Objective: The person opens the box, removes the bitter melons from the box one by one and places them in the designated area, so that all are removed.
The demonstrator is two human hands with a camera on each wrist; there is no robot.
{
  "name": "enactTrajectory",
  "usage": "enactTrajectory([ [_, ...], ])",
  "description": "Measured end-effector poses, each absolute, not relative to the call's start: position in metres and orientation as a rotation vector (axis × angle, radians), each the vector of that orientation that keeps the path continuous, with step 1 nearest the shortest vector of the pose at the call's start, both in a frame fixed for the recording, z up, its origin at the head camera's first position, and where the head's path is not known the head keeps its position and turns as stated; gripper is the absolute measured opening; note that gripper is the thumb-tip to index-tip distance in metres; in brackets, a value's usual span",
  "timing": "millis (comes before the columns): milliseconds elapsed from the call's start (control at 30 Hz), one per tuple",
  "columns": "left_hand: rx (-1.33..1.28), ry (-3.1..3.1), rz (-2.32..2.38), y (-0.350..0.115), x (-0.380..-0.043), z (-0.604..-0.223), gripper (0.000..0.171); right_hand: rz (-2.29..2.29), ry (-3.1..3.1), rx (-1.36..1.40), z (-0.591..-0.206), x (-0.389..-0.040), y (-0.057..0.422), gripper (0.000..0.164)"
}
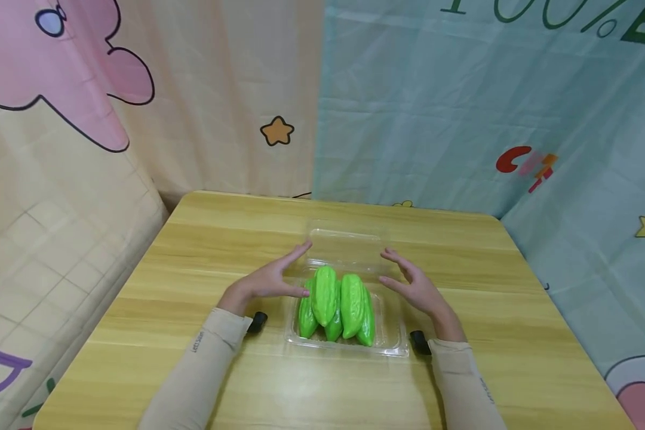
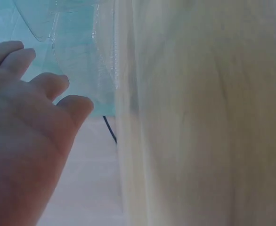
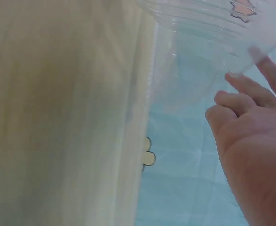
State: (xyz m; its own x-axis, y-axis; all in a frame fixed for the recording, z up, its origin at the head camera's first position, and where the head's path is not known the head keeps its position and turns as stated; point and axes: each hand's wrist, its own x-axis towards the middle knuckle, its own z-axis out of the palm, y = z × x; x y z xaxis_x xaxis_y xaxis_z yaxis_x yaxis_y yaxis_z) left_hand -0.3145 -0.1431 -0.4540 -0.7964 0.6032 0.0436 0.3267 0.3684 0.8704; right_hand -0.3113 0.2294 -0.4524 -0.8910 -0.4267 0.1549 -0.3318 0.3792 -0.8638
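Several bright green, ribbed, pointed fruits (image 1: 325, 295), which look like bitter melons, lie in a pile in a clear plastic clamshell box (image 1: 392, 334). They fill its left and middle part. The box's clear lid (image 1: 345, 246) stands open at the far side. My left hand (image 1: 269, 279) is held at the box's left, fingers spread and the thumb overlapping the leftmost fruit in the head view. On the other side my right hand (image 1: 415, 289) faces it, fingers extended near the lid's right edge. Neither hand grips anything. Both wrist views show the hands beside the clear plastic (image 2: 81, 42).
The box stands on a light wooden table (image 1: 166, 298) with rounded far corners. Printed curtains (image 1: 408, 119) hang behind the table and along its sides. A small black device (image 1: 420, 343) is worn at each wrist.
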Motion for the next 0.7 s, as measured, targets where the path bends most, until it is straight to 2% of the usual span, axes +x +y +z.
enactTrajectory([
  [300, 0.959, 2.376, 1.151, -0.147, -0.309, -0.451, 0.141, -1.515, 2.528, -0.799, -0.445, -0.304, 0.229, 0.063],
  [700, 1.083, 2.233, 1.017, -0.15, -0.309, -0.449, 0.156, -1.518, 2.502, -0.809, -0.432, -0.297, 0.228, 0.074],
])
